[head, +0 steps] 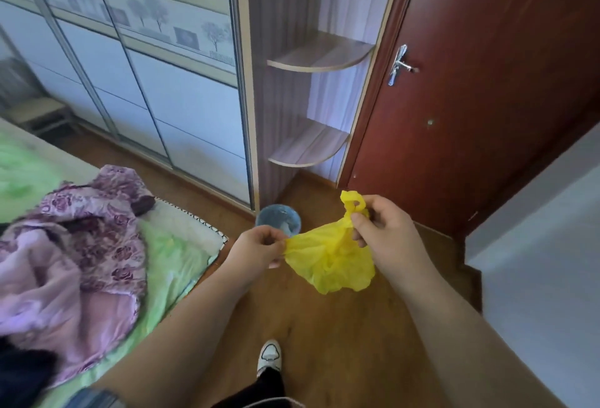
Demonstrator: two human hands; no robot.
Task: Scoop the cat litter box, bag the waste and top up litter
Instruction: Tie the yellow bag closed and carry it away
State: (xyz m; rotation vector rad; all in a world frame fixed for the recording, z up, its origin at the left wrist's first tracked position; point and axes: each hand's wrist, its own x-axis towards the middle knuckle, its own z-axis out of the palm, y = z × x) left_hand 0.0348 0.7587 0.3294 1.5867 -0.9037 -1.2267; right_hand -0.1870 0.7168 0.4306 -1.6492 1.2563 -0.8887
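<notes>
- Sliding wardrobe (130, 66) along the far left; red-brown door (470, 99) at far right.
- Bed (168, 261) with green sheet at near left, purple floral garment (74, 245) heaped on it.
- Yellow plastic bag (331, 261) in mid-air at centre above the wooden floor (341, 342), stretched between both hands, body sagging below.
- Right hand (386, 238) on the bag's right side, forearm in from near right: fingers curled and clamped on the gathered handle, loop poking up above them.
- Left hand (256, 248) at the bag's left edge, forearm in from near left: thumb and forefinger pinched together on the plastic, other fingers curled.
- Round blue bin (277, 217) on the floor just beyond the left hand.
</notes>
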